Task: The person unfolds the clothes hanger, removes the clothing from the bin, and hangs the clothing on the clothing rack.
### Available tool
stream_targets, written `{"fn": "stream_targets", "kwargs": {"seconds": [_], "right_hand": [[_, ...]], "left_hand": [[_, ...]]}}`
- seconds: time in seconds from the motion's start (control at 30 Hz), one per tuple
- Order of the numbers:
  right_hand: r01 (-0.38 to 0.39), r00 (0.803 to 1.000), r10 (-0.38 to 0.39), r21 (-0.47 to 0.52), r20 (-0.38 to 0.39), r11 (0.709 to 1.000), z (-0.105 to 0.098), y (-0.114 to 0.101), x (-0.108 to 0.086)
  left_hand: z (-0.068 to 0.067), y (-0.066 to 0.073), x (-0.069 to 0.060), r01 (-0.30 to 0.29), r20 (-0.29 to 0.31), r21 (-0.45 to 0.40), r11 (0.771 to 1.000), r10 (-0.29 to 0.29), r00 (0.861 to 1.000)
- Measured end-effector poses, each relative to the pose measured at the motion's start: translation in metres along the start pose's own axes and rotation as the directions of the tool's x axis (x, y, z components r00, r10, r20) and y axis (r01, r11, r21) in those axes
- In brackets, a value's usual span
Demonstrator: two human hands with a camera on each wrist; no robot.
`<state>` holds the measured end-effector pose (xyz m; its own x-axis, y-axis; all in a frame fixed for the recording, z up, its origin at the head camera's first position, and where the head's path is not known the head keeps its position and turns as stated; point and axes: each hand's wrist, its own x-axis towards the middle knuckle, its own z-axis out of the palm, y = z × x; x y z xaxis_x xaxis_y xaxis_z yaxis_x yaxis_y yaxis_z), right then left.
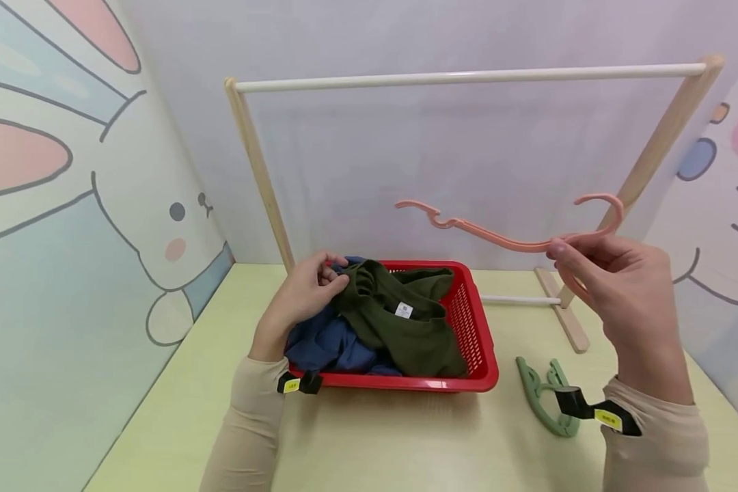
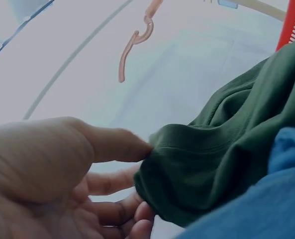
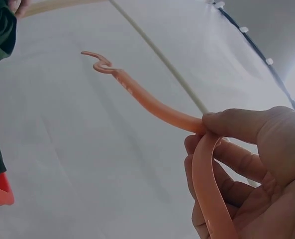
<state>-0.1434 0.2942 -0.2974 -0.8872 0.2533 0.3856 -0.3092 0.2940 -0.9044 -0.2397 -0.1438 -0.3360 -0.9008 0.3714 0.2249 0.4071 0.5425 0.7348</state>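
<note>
My left hand [image 1: 305, 287] pinches the edge of a dark green garment [image 1: 400, 318] at the left side of a red basket [image 1: 486, 342]. In the left wrist view the thumb of the left hand [image 2: 52, 169] presses the folded green cloth [image 2: 197, 164] against the fingers. My right hand [image 1: 630, 294] grips a pink hanger [image 1: 504, 240] raised to the right of the basket, its hook upward. In the right wrist view the right hand [image 3: 256, 164] holds the hanger [image 3: 157, 105] between thumb and fingers.
Blue cloth [image 1: 338, 345] lies in the basket's left part. A green hanger [image 1: 541, 400] rests on the table [image 1: 393, 444] to the right. Behind stands a rack with a white bar [image 1: 467, 76], wooden posts and a wooden foot [image 1: 562, 311].
</note>
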Motion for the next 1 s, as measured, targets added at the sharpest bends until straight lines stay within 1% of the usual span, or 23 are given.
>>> {"fn": "stream_targets", "kwargs": {"seconds": [0.03,0.17,0.23,0.33,0.43,0.53,0.6,0.7,0.77,0.83,0.9,1.0], "right_hand": [[-0.005,1.0,0.005,0.03,0.006,1.0,-0.001,0.0,-0.001],[-0.014,1.0,0.012,0.083,0.016,0.996,-0.004,-0.001,-0.002],[-0.017,1.0,0.015,0.101,0.021,0.995,-0.004,-0.002,-0.002],[-0.01,0.999,0.006,0.106,0.036,0.994,-0.004,-0.004,-0.002],[0.003,0.999,-0.01,0.122,0.052,0.992,-0.002,-0.004,-0.002],[0.009,0.998,-0.017,0.132,0.059,0.991,-0.001,-0.003,-0.002],[0.011,0.998,-0.019,0.133,0.063,0.991,0.0,-0.002,-0.002],[0.013,0.997,-0.023,0.134,0.074,0.991,0.001,-0.002,-0.002],[0.014,0.997,-0.025,0.126,0.08,0.992,0.002,-0.002,-0.003],[0.014,0.996,-0.024,0.114,0.082,0.993,0.002,-0.003,-0.003],[0.011,0.997,-0.019,0.101,0.081,0.995,0.004,-0.004,-0.003],[0.01,0.996,-0.018,0.089,0.087,0.996,0.006,-0.004,-0.003]], "left_hand": [[-0.001,0.001,0.0,-0.005,0.017,0.004,1.0,0.005,1.0],[-0.005,0.004,-0.001,-0.027,0.091,0.037,0.999,0.023,0.996],[-0.007,0.005,-0.002,-0.039,0.11,0.06,0.997,0.032,0.993],[-0.006,0.007,-0.001,-0.059,0.11,0.103,0.993,0.048,0.993],[-0.003,0.006,0.001,-0.081,0.126,0.13,0.988,0.064,0.99],[0.0,0.004,0.002,-0.113,0.133,0.141,0.984,0.094,0.987],[0.001,0.002,0.003,-0.122,0.124,0.145,0.982,0.105,0.987],[0.002,0.002,0.003,-0.145,0.112,0.136,0.98,0.13,0.985],[0.002,0.002,0.004,-0.157,0.13,0.108,0.982,0.143,0.981],[0.002,0.002,0.005,-0.182,0.153,0.074,0.98,0.169,0.974],[0.003,0.001,0.006,-0.201,0.164,0.06,0.978,0.189,0.968],[0.006,-0.001,0.009,-0.209,0.139,0.084,0.974,0.196,0.971]]}}
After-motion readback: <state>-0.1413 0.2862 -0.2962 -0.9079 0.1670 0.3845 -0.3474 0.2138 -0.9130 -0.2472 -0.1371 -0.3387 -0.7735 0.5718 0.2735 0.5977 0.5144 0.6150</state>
